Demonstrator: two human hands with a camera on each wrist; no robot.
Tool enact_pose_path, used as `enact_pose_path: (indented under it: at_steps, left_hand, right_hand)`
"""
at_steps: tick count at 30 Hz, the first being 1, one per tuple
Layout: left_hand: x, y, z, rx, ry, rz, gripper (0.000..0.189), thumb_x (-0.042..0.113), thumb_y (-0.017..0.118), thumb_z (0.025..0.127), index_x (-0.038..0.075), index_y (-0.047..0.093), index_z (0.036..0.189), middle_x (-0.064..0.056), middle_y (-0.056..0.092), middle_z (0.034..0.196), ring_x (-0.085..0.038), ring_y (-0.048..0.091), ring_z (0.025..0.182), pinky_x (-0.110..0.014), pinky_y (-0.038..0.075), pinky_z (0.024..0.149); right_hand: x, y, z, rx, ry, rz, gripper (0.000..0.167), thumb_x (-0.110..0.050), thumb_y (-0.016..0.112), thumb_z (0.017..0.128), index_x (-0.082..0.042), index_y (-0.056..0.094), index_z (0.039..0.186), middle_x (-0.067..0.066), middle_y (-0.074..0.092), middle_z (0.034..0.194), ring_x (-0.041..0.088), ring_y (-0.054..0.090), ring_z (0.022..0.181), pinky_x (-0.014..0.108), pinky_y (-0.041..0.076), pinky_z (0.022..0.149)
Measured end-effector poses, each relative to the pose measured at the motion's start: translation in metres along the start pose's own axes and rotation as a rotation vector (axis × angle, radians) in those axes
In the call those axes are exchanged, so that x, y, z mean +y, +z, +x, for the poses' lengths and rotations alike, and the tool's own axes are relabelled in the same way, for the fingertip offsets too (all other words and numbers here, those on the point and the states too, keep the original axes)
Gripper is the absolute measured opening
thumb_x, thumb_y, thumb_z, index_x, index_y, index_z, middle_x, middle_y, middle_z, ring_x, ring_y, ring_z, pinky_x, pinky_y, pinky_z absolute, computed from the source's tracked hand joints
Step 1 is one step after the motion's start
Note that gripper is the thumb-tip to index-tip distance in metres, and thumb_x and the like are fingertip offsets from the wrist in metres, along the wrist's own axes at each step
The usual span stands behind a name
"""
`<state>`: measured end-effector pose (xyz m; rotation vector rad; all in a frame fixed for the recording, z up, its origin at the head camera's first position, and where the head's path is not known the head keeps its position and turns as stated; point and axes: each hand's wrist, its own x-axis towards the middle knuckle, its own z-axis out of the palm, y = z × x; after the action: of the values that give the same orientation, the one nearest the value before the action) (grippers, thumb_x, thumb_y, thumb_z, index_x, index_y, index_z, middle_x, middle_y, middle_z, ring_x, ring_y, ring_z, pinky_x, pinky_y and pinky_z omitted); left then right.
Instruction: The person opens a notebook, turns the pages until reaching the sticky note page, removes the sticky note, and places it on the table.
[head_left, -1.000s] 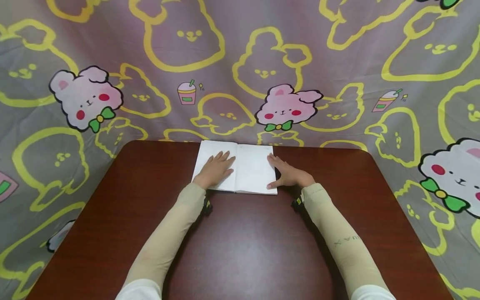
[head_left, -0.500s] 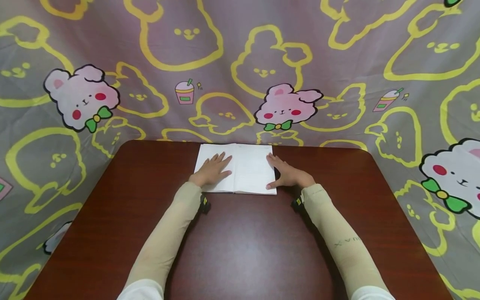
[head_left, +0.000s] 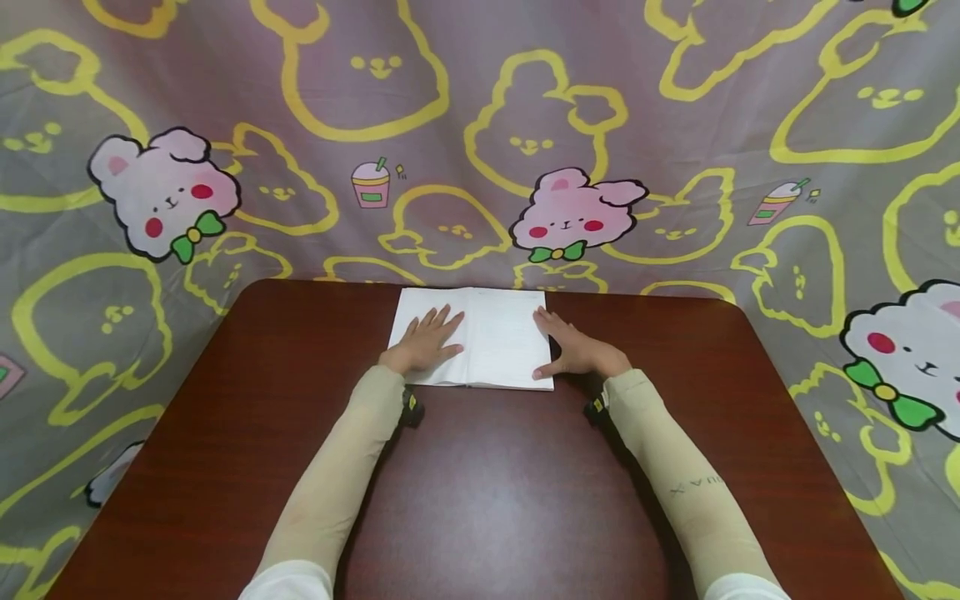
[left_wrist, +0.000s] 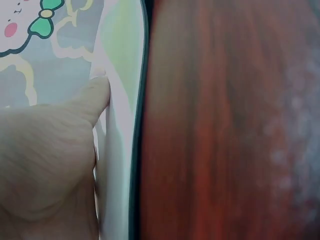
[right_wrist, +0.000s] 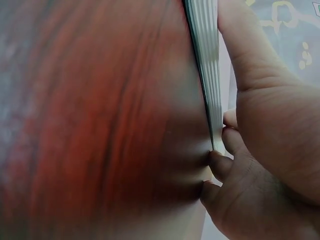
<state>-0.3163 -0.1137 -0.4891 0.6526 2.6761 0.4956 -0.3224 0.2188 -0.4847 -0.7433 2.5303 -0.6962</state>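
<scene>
An open book [head_left: 508, 342] with white pages lies at the far middle of the table. My left hand [head_left: 425, 340] rests on its left page with fingers spread. In the left wrist view, that thumb [left_wrist: 95, 95] touches the page, which bulges a little above the dark cover edge. At the book's right edge is my right hand [head_left: 576, 346], its thumb and forefinger on the margin of the right page. The right wrist view shows the page stack [right_wrist: 207, 55] side-on, with the other fingertips [right_wrist: 220, 165] against its edge.
The brown wooden table [head_left: 495, 492] has rounded far corners. Behind it and at both sides hangs a grey curtain [head_left: 450, 100] with cartoon prints, close to the book's far edge. Both forearms wear pale sleeves, with dark wrist cameras.
My left hand has shifted slightly left, and the left page lies lower at its far edge than a second ago. The right hand stays in place.
</scene>
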Motion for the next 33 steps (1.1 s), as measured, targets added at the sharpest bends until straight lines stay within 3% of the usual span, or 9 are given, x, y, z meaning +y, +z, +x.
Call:
enact_pose_path:
  at_steps: [12,21,26,33]
  left_hand:
    - [0.007,-0.007,-0.003,0.020,-0.033,0.039,0.067,0.042,0.039,0.109,0.017,0.011,0.165,-0.013,-0.001,0.171,-0.039,-0.001,0.157,-0.060,-0.001,0.124]
    - [0.009,-0.004,-0.004,0.068,-0.035,0.048,0.066,0.041,0.042,0.109,0.015,0.018,0.164,-0.017,0.007,0.170,-0.042,0.006,0.156,-0.063,0.007,0.124]
    - [0.013,-0.001,-0.009,0.126,0.010,0.037,0.061,0.034,0.048,0.108,0.005,0.033,0.159,-0.022,0.022,0.166,-0.042,0.018,0.154,-0.054,0.016,0.125]
    - [0.023,-0.002,-0.021,0.259,0.155,0.051,0.041,0.019,0.061,0.102,-0.003,0.060,0.137,-0.024,0.053,0.147,-0.038,0.048,0.140,-0.046,0.035,0.119]
  right_hand:
    - [-0.003,-0.004,0.001,-0.005,0.003,0.002,0.123,-0.046,0.084,0.081,-0.004,0.002,0.163,0.016,-0.005,0.171,0.040,-0.006,0.157,0.063,0.002,0.123]
    - [-0.005,-0.005,0.000,-0.001,0.003,-0.007,0.124,-0.043,0.086,0.080,-0.002,0.003,0.163,0.017,-0.003,0.171,0.041,-0.005,0.157,0.064,0.004,0.123]
    - [-0.005,-0.002,-0.001,0.003,0.008,-0.001,0.124,-0.045,0.085,0.080,-0.003,0.003,0.163,0.016,-0.003,0.171,0.041,-0.005,0.157,0.063,0.004,0.123]
    - [-0.006,-0.002,-0.003,0.000,0.017,0.007,0.125,-0.045,0.086,0.080,-0.005,0.003,0.164,0.015,-0.004,0.171,0.039,-0.005,0.157,0.062,0.006,0.124]
